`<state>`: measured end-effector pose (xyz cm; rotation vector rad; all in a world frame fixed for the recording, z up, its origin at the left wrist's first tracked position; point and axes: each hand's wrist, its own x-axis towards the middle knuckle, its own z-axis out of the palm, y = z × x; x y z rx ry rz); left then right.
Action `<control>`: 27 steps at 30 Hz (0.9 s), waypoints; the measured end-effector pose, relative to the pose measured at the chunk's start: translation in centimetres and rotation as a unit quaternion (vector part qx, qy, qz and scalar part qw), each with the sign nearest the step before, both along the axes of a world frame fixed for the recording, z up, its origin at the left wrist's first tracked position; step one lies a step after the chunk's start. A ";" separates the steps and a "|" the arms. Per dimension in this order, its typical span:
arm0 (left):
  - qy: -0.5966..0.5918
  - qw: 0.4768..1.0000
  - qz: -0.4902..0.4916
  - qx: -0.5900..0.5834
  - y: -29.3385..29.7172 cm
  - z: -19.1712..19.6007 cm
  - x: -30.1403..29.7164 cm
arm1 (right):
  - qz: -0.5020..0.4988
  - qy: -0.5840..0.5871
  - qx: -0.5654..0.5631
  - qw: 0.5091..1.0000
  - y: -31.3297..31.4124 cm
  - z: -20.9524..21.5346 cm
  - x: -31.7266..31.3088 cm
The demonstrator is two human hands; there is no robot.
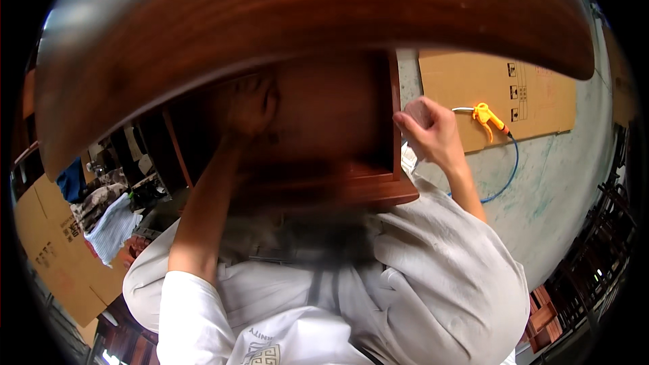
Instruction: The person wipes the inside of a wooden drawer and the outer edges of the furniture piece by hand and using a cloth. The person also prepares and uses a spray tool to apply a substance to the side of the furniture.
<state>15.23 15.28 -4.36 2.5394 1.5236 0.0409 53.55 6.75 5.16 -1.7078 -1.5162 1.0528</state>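
A dark reddish-brown wooden drawer (324,115) sits open in front of my lap, below the curved edge of a wooden top (324,7). My left hand (253,108) is inside the drawer, over its left part. It is smeared by motion and shade, so I cannot make out whether it holds anything. Just outside the drawer's right side wall (397,115), my right hand (436,132) is closed around a small brownish pad (419,113). Its thumb points toward that wall, close to the upper edge.
At right, a yellow air blow gun (488,119) with a blue hose (516,162) lies on flat cardboard (541,105) on the floor. Cloths (111,226) and more cardboard (54,250) lie at left. Dark wooden pieces (602,243) stand along the far right.
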 end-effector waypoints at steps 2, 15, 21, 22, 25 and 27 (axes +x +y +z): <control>0.012 1.000 -0.005 0.022 -0.2 -0.3 0.4 | -0.011 -0.010 -0.021 1.000 1.2 0.3 0.5; 0.007 0.999 0.002 -0.036 0.2 0.0 0.2 | -0.014 0.036 -0.031 0.999 0.7 -0.9 1.3; 0.029 0.999 -0.007 -0.025 -0.6 0.3 -0.3 | -0.055 0.106 -0.102 0.988 3.0 -0.5 1.0; 0.022 1.000 -0.017 0.009 -0.3 0.2 -0.3 | -0.033 0.111 -0.041 0.992 1.9 -1.2 1.1; 0.018 1.000 -0.017 0.004 0.3 -0.3 -0.2 | -0.036 0.096 -0.006 0.995 1.9 -1.9 1.5; 0.014 1.000 -0.007 -0.024 -0.2 -0.8 -0.6 | -0.044 0.049 -0.035 0.997 3.9 -0.7 1.3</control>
